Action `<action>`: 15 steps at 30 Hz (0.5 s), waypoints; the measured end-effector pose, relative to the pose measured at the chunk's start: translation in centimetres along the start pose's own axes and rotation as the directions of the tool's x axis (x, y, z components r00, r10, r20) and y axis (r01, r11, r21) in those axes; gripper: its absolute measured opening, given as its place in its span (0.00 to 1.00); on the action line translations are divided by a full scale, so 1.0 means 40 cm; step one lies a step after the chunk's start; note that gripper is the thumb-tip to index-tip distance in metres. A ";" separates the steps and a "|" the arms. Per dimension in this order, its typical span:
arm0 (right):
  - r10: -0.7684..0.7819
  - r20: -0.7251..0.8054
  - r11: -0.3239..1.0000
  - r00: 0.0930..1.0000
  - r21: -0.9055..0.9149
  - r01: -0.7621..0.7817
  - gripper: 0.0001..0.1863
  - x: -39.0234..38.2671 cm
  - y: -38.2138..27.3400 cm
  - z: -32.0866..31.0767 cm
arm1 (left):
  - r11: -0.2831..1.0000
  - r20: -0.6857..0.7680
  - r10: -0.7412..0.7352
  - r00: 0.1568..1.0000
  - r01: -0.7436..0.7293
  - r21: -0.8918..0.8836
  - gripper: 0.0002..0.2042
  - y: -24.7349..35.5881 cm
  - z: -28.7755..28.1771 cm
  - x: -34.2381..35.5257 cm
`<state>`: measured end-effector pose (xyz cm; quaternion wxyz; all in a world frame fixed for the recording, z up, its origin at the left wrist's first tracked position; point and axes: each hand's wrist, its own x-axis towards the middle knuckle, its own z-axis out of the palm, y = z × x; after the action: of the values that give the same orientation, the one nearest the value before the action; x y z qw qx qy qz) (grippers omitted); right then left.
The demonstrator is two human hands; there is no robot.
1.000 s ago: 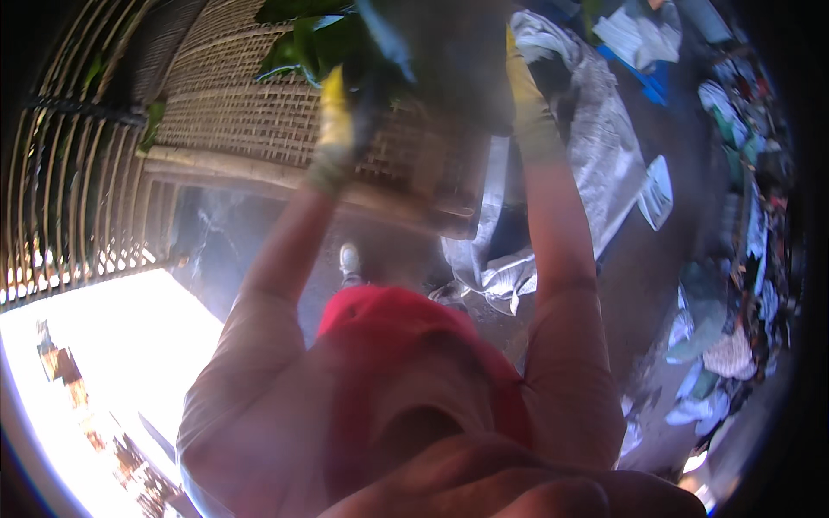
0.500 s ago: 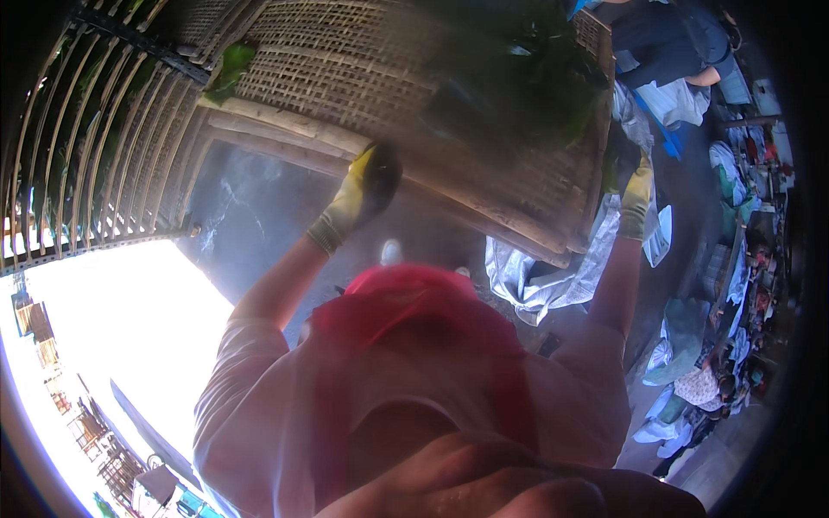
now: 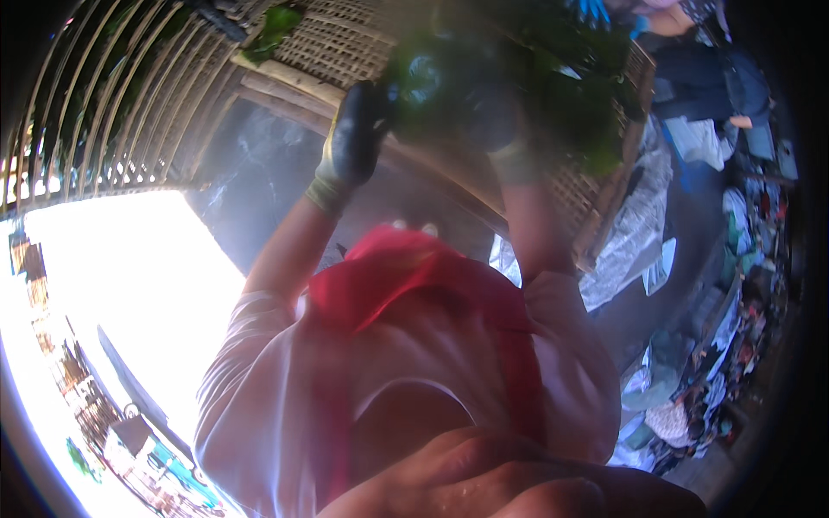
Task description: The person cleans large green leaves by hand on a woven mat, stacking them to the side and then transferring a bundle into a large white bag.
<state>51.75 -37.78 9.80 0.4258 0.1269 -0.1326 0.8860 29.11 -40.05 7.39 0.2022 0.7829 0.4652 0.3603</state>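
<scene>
My left hand (image 3: 352, 134), in a yellowish glove with a dark coated face, is raised at the near wooden edge of a woven cane rack (image 3: 337, 43). Its fingers point away from me, and their tips are lost against the dark green beside them. Over the rack, my right hand (image 3: 496, 121), in a similar glove, is smeared by motion. Between the two hands shows a shiny green thing (image 3: 423, 73), too blurred to name. Whether either hand grips it is hidden. More dark green material (image 3: 596, 104) lies on the rack's right part.
A slatted wooden frame (image 3: 112, 104) stands at the left. White sacking (image 3: 635, 220) hangs by the rack's right end. Far right, another person (image 3: 708, 82) in dark clothes and a blue glove (image 3: 591, 10) is close by. Mixed heaps (image 3: 682, 388) line the right side.
My right hand has swung left from the sacking side to over the rack, near the green thing. My left hand has lifted slightly away from the rack's wooden edge. The view has shifted.
</scene>
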 end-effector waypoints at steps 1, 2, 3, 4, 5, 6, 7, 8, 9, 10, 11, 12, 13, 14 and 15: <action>0.044 0.004 0.999 0.999 0.016 -0.044 0.22 0.039 0.027 -0.009 | 0.579 0.058 -0.487 0.871 0.372 -0.726 0.25 -0.034 -0.014 -0.010; 0.077 -0.009 0.997 0.997 0.020 -0.077 0.22 0.070 0.044 -0.020 | 0.688 0.033 -0.436 0.899 0.357 -0.632 0.24 -0.047 -0.033 -0.017; 0.034 -0.090 0.982 0.995 -0.182 -0.050 0.22 0.102 0.057 -0.032 | 0.789 0.008 -0.371 0.929 0.320 -0.525 0.23 -0.068 -0.057 -0.012; -0.031 -0.153 0.925 0.988 -0.379 -0.030 0.23 0.137 0.069 -0.049 | 0.872 -0.003 -0.303 0.953 0.276 -0.404 0.22 -0.093 -0.080 -0.002; -0.095 -0.194 0.831 0.977 -0.556 -0.030 0.23 0.180 0.083 -0.074 | 0.777 0.058 -0.296 0.953 0.276 -0.566 0.22 -0.142 -0.076 0.000; -0.133 -0.207 0.701 0.969 -0.711 -0.056 0.23 0.211 0.080 -0.133 | 0.640 0.127 -0.278 0.952 0.282 -0.715 0.22 -0.185 -0.066 0.011; -0.173 -0.215 0.542 0.961 -0.835 -0.089 0.23 0.246 0.075 -0.191 | 0.485 0.193 -0.256 0.947 0.299 -0.822 0.22 -0.230 -0.058 0.024; -0.197 -0.219 0.355 0.956 -0.925 -0.138 0.23 0.260 0.028 -0.328 | 0.429 0.207 -0.168 0.964 0.261 -0.865 0.23 -0.261 -0.057 0.060; -0.123 -0.266 0.471 0.956 -0.864 -0.180 0.23 0.309 0.015 -0.366 | 0.373 0.206 -0.107 0.973 0.231 -0.899 0.24 -0.301 -0.070 0.074; -0.059 -0.315 0.570 0.947 -0.790 -0.227 0.23 0.354 -0.006 -0.398 | 0.198 0.154 -0.008 0.988 0.153 -0.968 0.24 -0.294 -0.112 0.113; 0.133 -0.335 0.856 0.933 -0.436 -0.278 0.23 0.440 -0.008 -0.339 | 0.023 0.076 0.059 0.995 0.075 -0.997 0.24 -0.321 -0.156 0.130; 0.308 -0.282 0.948 0.909 0.007 -0.319 0.23 0.507 -0.006 -0.303 | 0.287 0.112 -0.048 0.993 0.121 -0.950 0.23 -0.414 -0.155 0.138; 0.152 -0.272 0.944 0.950 -0.245 -0.221 0.22 0.560 -0.014 -0.320 | 0.518 0.125 -0.155 0.980 0.189 -0.834 0.21 -0.554 -0.131 0.152; -0.008 -0.222 0.871 0.975 -0.480 -0.102 0.22 0.606 -0.044 -0.352 | 0.444 0.162 -0.177 0.971 0.225 -0.867 0.20 -0.633 -0.134 0.193; -0.150 -0.134 0.730 0.980 -0.683 0.018 0.22 0.647 -0.084 -0.379 | 0.367 0.199 -0.195 0.960 0.260 -0.893 0.19 -0.682 -0.154 0.247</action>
<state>37.05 -11.89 4.84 0.4927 -0.1119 -0.4016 0.7638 11.61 -18.29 -2.61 0.6575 0.4830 0.2894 0.5005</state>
